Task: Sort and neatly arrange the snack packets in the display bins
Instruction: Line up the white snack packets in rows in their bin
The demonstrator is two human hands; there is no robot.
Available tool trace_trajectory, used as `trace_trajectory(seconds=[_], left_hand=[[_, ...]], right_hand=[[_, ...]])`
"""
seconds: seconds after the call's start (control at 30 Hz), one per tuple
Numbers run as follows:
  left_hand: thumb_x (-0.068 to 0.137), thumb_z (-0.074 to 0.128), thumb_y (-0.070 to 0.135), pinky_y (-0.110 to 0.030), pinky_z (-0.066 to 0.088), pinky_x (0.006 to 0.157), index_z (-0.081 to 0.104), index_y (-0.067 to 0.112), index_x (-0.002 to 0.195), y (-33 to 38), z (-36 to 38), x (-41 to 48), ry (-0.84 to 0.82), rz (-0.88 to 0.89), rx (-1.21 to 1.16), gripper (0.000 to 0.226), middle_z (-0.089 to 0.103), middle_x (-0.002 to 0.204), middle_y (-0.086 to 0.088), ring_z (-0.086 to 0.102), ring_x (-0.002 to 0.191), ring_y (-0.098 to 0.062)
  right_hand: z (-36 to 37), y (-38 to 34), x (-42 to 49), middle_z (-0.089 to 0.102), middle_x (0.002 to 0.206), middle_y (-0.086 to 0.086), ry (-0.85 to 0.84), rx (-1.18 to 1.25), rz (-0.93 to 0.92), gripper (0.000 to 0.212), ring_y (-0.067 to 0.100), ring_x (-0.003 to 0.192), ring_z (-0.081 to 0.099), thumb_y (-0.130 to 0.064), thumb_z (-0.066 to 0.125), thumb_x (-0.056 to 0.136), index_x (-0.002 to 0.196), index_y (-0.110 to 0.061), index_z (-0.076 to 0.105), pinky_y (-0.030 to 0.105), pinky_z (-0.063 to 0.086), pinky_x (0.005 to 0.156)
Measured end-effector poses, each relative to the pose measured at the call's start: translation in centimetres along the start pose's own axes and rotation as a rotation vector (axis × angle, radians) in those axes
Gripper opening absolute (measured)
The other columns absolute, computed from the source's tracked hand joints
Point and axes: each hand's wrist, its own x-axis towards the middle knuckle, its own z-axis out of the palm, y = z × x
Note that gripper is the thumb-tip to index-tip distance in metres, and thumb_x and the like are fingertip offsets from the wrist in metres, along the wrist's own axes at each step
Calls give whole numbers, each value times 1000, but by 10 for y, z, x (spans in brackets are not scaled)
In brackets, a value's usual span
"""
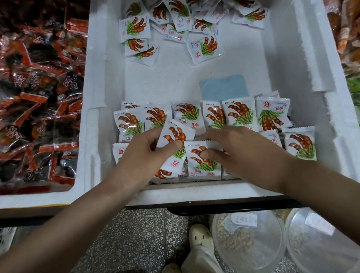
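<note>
Item: white tamarind-print snack packet [176, 136] | pinched, tilted, in left hand [141, 155] | likely slot: front row, just rightward, beside neighbouring packet [202, 161] pressed under flat, relaxed right hand [245, 154] | left nearer

Wht packets [175, 142], brown pods, grn leaves.

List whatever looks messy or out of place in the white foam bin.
The loose packets at the far end of the bin lie jumbled, overlapping at odd angles, unlike the near rows. The packet pinched in the left hand sits tilted across them.
</note>
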Motion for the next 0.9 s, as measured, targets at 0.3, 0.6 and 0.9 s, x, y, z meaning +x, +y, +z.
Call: trace_trajectory(seconds=[0.3,0.6,0.9], left_hand=[[92,60,15,-13,52,60,69,23,92,6,-1,4,148,-9,-86,12,75,90,8,71,78,-6],[75,71,13,-31,49,87,75,24,79,9,0,-2,37,-183,-320,13,76,91,7,70,91,-9],[88,63,8,-25,58,74,69,25,97,8,-16,1,-45,-149,-101,20,75,91,9,72,84,-10]], right_hand=[[13,16,15,64,76,5,236,-221,-214,11,20,80,39,-15,56,90,87,-10,66,39,36,75],[22,23,20,66,79,7,258,-319,-254,34,27,83,52,-1,69,76,108,-11,65,39,42,73],[21,27,18,67,81,6,332,-231,-295,18,30,84,53,-7,71,80,97,-7,66,42,45,75]])
